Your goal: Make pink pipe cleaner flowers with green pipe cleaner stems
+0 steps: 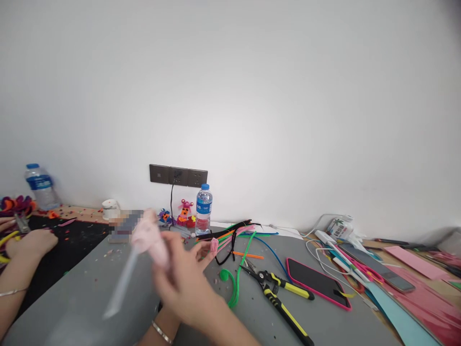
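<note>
My right hand (pixel 190 283) is in front, closed around a pink glue gun (pixel 153 238). A long translucent glue stick (pixel 122 283) juts from the gun down to the left; both are blurred. Behind it, mostly covered by the right hand, my left hand (pixel 204 253) pinches a small pink fuzzy coil (pixel 214 245), apparently rolled pipe cleaner. Just beyond the coil lies a bunch of coloured pipe cleaners (pixel 239 235). A green pipe cleaner with a coiled end (pixel 224 275) rests to the right of my hands, near wire strippers (pixel 284 307) with yellow-black handles.
A water bottle (pixel 203 211) stands by the wall beside small fuzzy figures (pixel 185 210). On the right lie a pink-cased phone (pixel 317 283), another phone (pixel 382 269), cables and coloured sheets (pixel 428 298). At far left, another person's hands (pixel 30 245) work over a black mat (pixel 68 254).
</note>
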The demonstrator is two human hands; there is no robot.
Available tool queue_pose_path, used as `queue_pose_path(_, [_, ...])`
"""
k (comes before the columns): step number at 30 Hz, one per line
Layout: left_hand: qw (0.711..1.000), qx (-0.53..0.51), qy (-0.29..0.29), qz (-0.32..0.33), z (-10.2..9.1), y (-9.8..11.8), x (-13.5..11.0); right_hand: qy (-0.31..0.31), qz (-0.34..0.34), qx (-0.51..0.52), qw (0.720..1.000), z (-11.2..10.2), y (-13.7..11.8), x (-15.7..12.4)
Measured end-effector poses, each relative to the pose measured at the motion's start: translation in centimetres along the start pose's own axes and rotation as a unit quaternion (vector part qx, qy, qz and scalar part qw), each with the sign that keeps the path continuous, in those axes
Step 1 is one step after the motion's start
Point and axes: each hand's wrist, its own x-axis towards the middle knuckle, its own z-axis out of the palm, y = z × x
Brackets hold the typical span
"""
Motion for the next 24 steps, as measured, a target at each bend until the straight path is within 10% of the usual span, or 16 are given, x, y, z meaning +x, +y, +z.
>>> queue_pose_path(6, [0.994,0.029,-0.106,-0.008,-0.2,0.0,-0.4,-0.158,-0.072,-0.129,0.976,9.0,0.5,2.1])
queue_pose_path(12, [0.991,0.022,-0.128,-0.025,0.0,-0.2,-0.5,-0.223,-0.008,-0.197,0.955,12.9,3.7,2.9])
queue_pose_path(19, [0.992,0.015,-0.122,-0.032,-0.2,-0.2,-0.2,-0.194,-0.016,-0.248,0.949,10.8,2.3,0.3])
queue_pose_path(24, [0.992,0.004,-0.118,-0.041,-0.1,-0.2,-0.1,-0.245,-0.124,-0.034,0.961,4.6,3.1,-3.5])
